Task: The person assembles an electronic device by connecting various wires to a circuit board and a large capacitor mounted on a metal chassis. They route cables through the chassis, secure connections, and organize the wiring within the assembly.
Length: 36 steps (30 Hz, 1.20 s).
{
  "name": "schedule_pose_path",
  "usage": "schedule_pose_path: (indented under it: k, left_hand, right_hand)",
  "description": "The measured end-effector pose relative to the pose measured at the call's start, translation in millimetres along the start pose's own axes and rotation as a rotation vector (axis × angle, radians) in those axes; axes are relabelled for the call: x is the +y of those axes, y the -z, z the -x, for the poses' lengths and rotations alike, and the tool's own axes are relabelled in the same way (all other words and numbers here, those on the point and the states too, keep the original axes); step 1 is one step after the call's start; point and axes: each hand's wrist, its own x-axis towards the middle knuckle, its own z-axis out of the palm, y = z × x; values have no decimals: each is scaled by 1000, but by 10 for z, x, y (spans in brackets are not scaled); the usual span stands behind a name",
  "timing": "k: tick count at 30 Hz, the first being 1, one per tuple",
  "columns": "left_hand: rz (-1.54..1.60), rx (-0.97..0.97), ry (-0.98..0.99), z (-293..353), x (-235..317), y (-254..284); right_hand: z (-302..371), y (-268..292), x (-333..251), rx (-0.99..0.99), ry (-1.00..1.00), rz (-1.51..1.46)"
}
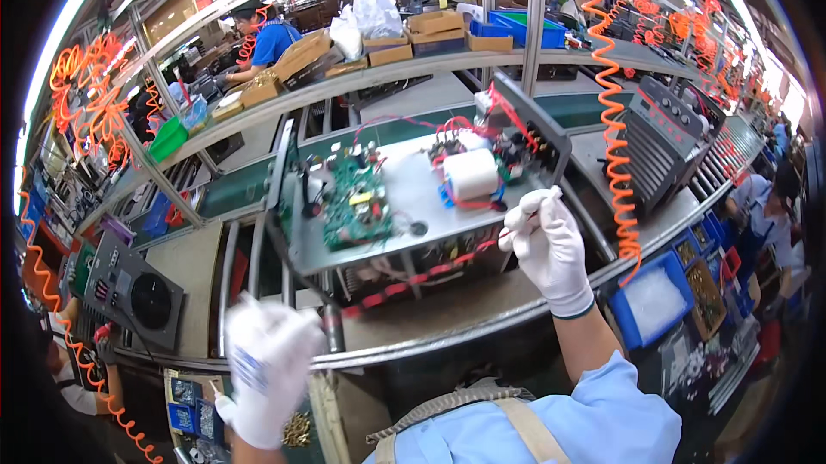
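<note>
An open machine chassis (404,206) stands on the line in front of me. On its metal plate are a green circuit board (357,210), a large white cylindrical part (471,174) and bundles of red wires (456,126). At the chassis's right front corner is my right hand (546,253) in a white glove, thumb and fingers pinched together; whatever they may hold is too small to make out. My left hand (267,369), also gloved, is over the bench edge at lower left, near the parts bins. Motion smears its fingers.
A coiled orange air hose (611,120) hangs right of the chassis. Finished-looking grey machines stand at right (658,141) and left (133,292). Blue bins (650,301) hold small parts at right; brass pieces (297,430) lie at lower left. Other people work around the line.
</note>
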Motion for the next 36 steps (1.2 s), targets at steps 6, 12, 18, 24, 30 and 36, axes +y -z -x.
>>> schedule_pose_path:
  k: [6, 12, 18, 24, 30, 36]
  left_hand:
    - [-471, 16, -278, -1731, 69, -515]
    - [381, -451, -200, -2198, 161, -1609]
    - [-179, -200, -95, -2385, -396, -1711]
    - [-112, -444, -210, -2565, -344, -2027]
    - [82, -493, -120, -2573, -465, -2556]
    - [244, -340, -62, -2503, -592, -2806]
  right_hand:
    - [-731, 400, -34, -144, 195, 417]
    - [-1148, 485, 245, -175, 42, 552]
    - [-1687, 431, -246, -359, 425, 1398]
    - [-2370, 5, -534, -1318, -175, 2331]
    - [-2792, 225, 1, -1663, -258, 2631]
    - [-2854, 372, 180, -1645, -209, 2581]
